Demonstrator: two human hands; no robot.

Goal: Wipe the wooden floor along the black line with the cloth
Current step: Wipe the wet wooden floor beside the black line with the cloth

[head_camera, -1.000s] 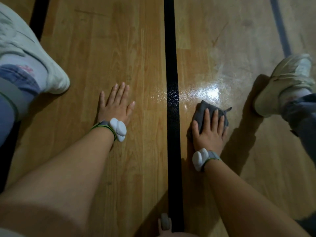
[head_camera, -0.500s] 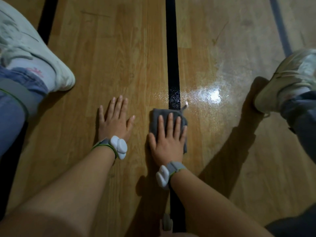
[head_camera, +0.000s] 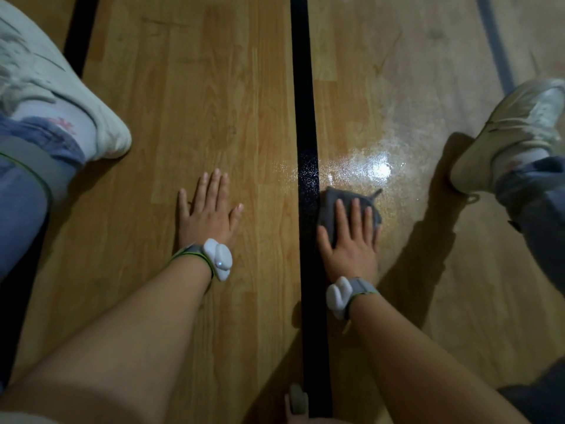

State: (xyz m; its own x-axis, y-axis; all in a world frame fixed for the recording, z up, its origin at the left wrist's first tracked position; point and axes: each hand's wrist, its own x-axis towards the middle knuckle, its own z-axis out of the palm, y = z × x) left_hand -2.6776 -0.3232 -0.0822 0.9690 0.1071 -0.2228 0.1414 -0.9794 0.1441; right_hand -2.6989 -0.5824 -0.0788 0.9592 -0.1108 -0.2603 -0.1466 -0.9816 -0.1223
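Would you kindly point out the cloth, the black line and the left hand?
cloth (head_camera: pixel 330 206): head view, its bare upper left part.
black line (head_camera: pixel 303 87): head view, middle of its upper stretch.
left hand (head_camera: pixel 208 218): head view, back of the hand.

Both arms are bare and stretch forward and down, the left forearm (head_camera: pixel 137 332) from the lower left and the right forearm (head_camera: pixel 428 371) from the lower right. The left hand (head_camera: pixel 209 215) lies flat, palm down, fingers straight, with the thumb and little finger spread. The right hand (head_camera: pixel 351 240) is also palm down with straight fingers; its outer edge is blurred, so the little finger is hard to judge. Each wrist wears a strapped white device.
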